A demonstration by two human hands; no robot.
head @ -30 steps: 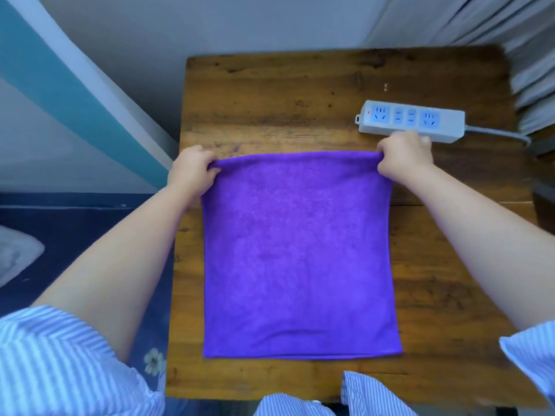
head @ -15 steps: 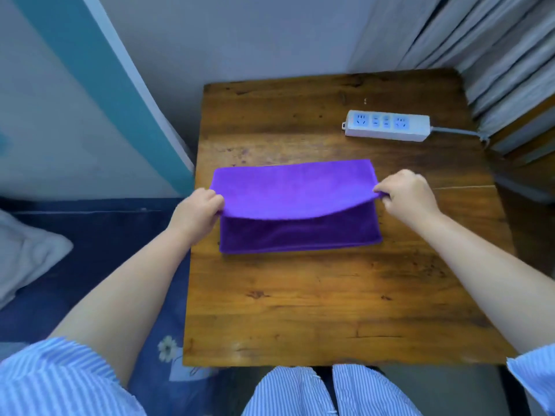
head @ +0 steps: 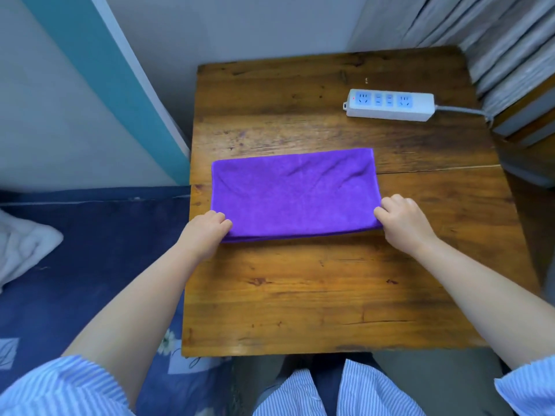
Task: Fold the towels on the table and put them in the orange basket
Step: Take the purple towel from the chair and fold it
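A purple towel [head: 295, 193] lies folded in half on the wooden table [head: 330, 295], its doubled edges toward me. My left hand [head: 207, 228] pinches the towel's near left corner. My right hand [head: 401, 219] pinches the near right corner. Both hands rest low against the table top. No orange basket is in view.
A white power strip [head: 390, 105] with a grey cable lies at the table's far right. A curtain [head: 495, 40] hangs beyond the right corner. A blue bedcover [head: 90, 265] with a white cloth [head: 21, 244] lies left of the table.
Both hands carried the towel's far edge toward me and laid it on the near edge, folding the flat towel in half.
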